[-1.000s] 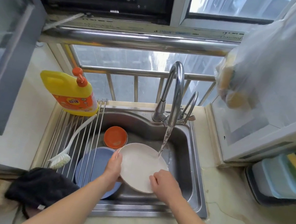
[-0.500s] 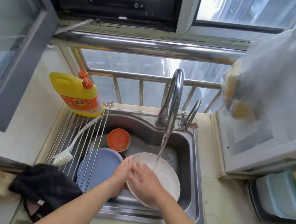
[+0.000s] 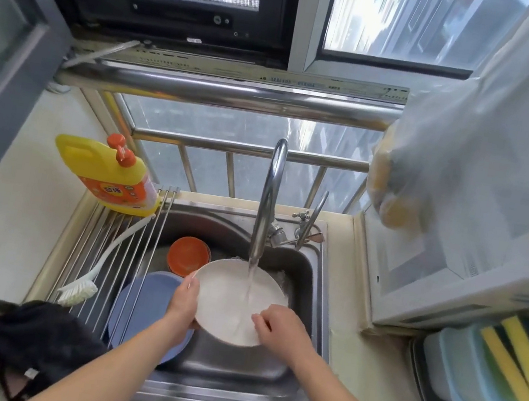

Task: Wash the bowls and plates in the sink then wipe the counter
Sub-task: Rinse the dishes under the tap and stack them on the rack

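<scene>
grip: my left hand (image 3: 184, 302) curls round the white plate's (image 3: 233, 299) left rim, right hand (image 3: 284, 331) rubs its face with bent fingers, holding nothing | place: over sink (image 3: 318, 313) middle, under tap stream (image 3: 248, 288) | risk: wet one-handed hold could slip, dropping it onto the blue plate (image 3: 146, 306) or orange bowl (image 3: 188, 254)

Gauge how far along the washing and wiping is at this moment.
Done: nothing visibly finished; no washed dish sits on the rack. In hand: the left hand grips the white plate under the tap's stream while the right hand rubs its face. Left: the orange bowl and blue plate wait in the sink; the counter is unwiped.
</scene>
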